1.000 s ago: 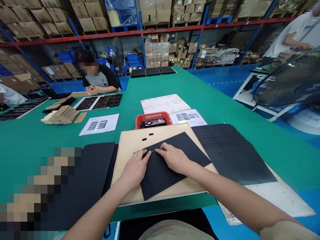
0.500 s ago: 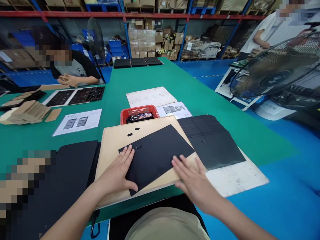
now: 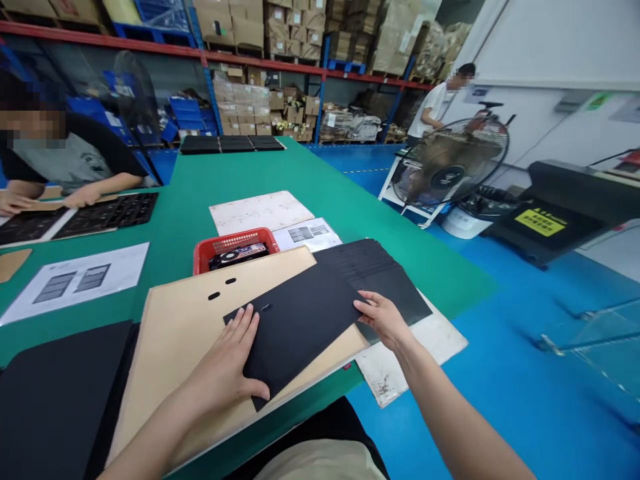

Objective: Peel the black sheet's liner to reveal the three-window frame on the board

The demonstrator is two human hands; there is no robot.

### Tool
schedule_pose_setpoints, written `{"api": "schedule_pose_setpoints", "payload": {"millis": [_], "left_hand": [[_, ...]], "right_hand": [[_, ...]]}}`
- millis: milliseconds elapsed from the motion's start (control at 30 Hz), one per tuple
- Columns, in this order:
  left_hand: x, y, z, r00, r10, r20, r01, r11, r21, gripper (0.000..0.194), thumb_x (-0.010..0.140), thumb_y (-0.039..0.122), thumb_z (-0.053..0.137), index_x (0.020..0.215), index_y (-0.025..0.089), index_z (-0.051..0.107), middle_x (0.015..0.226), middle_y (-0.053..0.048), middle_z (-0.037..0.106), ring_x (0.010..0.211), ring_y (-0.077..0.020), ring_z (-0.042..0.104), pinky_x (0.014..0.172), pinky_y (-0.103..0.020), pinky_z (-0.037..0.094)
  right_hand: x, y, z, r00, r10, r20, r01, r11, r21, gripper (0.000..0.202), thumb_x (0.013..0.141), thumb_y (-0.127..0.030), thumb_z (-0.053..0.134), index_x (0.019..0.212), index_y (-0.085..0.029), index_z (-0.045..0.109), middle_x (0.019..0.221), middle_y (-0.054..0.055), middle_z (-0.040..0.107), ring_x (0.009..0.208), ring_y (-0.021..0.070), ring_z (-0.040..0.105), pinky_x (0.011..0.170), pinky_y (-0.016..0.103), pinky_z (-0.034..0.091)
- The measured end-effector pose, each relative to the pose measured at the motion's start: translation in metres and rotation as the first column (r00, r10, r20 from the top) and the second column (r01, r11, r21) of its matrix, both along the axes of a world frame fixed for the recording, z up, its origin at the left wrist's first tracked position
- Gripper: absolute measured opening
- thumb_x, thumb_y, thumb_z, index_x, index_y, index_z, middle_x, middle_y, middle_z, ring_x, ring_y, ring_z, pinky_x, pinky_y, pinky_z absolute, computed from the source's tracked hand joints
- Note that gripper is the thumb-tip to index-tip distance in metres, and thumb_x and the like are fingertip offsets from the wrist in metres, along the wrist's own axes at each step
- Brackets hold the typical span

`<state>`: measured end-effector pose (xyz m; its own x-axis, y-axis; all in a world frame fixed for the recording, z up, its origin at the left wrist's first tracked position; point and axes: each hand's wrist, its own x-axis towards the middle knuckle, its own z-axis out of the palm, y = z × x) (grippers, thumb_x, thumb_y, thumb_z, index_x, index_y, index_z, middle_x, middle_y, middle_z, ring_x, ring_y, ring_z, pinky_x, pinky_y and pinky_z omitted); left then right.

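Observation:
A black sheet with a small slot near its left end lies at a slant on a tan board. My left hand rests on the sheet's left end, fingers stretched out and thumb at its near edge. At the right corner, my right hand pinches the sheet's edge between thumb and fingers. The sheet's right end overlaps a fanned stack of black sheets, which sits on a stained white board. Two dark oval slots show in the tan board's far left part.
Behind the tan board stands a red basket beside printed sheets. Large black panels lie at the left. A co-worker handles pieces at far left. A floor fan stands right of the green table.
My right hand has gone from lying open by the sheet's near edge to gripping its right corner. The left hand stays on the sheet. The camera view has turned right.

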<state>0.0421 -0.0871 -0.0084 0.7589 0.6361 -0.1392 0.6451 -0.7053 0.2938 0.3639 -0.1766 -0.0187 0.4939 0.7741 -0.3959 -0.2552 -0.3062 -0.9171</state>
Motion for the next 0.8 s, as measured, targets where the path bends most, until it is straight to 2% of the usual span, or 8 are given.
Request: {"api": "schedule_pose_setpoints", "payload": {"millis": [100, 200, 300, 400, 567, 733, 800], "left_hand": [[0.007, -0.003, 0.0, 0.997, -0.053, 0.06, 0.049, 0.997, 0.057, 0.109, 0.069, 0.054, 0.07, 0.149, 0.021, 0.003, 0.154, -0.014, 0.006, 0.14, -0.0335, 0.011, 0.111, -0.048, 0.03], [0.002, -0.004, 0.003, 0.988, -0.067, 0.14, 0.045, 0.987, 0.156, 0.099, 0.076, 0.051, 0.065, 0.149, 0.027, 0.002, 0.155, -0.009, 0.008, 0.14, -0.033, 0.016, 0.108, -0.048, 0.035], [-0.01, -0.001, 0.006, 0.977, -0.056, 0.205, 0.007, 0.973, 0.232, 0.093, 0.079, 0.05, 0.061, 0.149, 0.03, 0.002, 0.156, -0.007, 0.011, 0.139, -0.0338, 0.02, 0.104, -0.049, 0.04], [-0.021, 0.002, 0.006, 0.974, -0.046, 0.222, -0.014, 0.965, 0.263, 0.093, 0.078, 0.051, 0.061, 0.149, 0.033, 0.003, 0.155, -0.005, 0.017, 0.137, -0.0337, 0.025, 0.101, -0.047, 0.044], [-0.028, 0.005, -0.006, 0.973, -0.048, 0.228, -0.027, 0.949, 0.314, 0.088, 0.079, 0.054, 0.057, 0.149, 0.035, 0.007, 0.155, -0.005, 0.022, 0.135, -0.0347, 0.032, 0.095, -0.048, 0.048], [-0.031, 0.008, -0.017, 0.973, -0.06, 0.224, -0.009, 0.956, 0.293, 0.083, 0.081, 0.053, 0.054, 0.149, 0.035, 0.009, 0.155, -0.003, 0.021, 0.136, -0.0334, 0.031, 0.097, -0.049, 0.047], [-0.035, 0.008, -0.018, 0.972, -0.057, 0.23, -0.011, 0.959, 0.284, 0.083, 0.081, 0.051, 0.054, 0.148, 0.037, 0.007, 0.155, -0.001, 0.02, 0.136, -0.033, 0.03, 0.101, -0.051, 0.043]], "right_hand": [[0.029, -0.005, -0.008, 0.992, -0.122, -0.011, 0.122, 0.992, 0.009, 0.023, 0.081, -0.018, 0.066, 0.098, -0.022, 0.052, 0.087, 0.005, 0.065, 0.075, 0.0166, 0.064, 0.062, 0.022, 0.055], [0.08, -0.02, -0.016, 0.97, -0.242, -0.018, 0.242, 0.97, 0.001, 0.026, 0.077, -0.013, 0.068, 0.098, -0.02, 0.055, 0.076, 0.002, 0.063, 0.063, 0.014, 0.061, 0.055, 0.021, 0.053], [0.132, -0.045, -0.026, 0.939, -0.344, -0.008, 0.344, 0.939, -0.009, 0.027, 0.075, -0.007, 0.068, 0.097, -0.019, 0.057, 0.077, 0.002, 0.064, 0.062, 0.0131, 0.061, 0.055, 0.02, 0.053], [0.168, -0.071, -0.039, 0.904, -0.426, 0.025, 0.427, 0.903, -0.048, 0.027, 0.071, -0.004, 0.071, 0.091, -0.017, 0.059, 0.079, 0.005, 0.067, 0.067, 0.0158, 0.064, 0.057, 0.022, 0.054], [0.188, -0.091, -0.064, 0.853, -0.516, 0.079, 0.522, 0.845, -0.116, 0.024, 0.069, -0.003, 0.074, 0.082, -0.016, 0.058, 0.069, 0.004, 0.065, 0.058, 0.0162, 0.063, 0.051, 0.023, 0.052], [0.193, -0.084, -0.079, 0.832, -0.547, 0.091, 0.554, 0.821, -0.136, 0.007, 0.085, -0.01, 0.063, 0.09, -0.013, 0.058, 0.072, -0.003, 0.06, 0.055, 0.0087, 0.057, 0.051, 0.02, 0.05], [0.194, -0.08, -0.082, 0.829, -0.55, 0.103, 0.559, 0.815, -0.149, 0.007, 0.088, -0.013, 0.061, 0.094, -0.012, 0.058, 0.076, -0.003, 0.059, 0.057, 0.0078, 0.056, 0.051, 0.019, 0.049]]}}
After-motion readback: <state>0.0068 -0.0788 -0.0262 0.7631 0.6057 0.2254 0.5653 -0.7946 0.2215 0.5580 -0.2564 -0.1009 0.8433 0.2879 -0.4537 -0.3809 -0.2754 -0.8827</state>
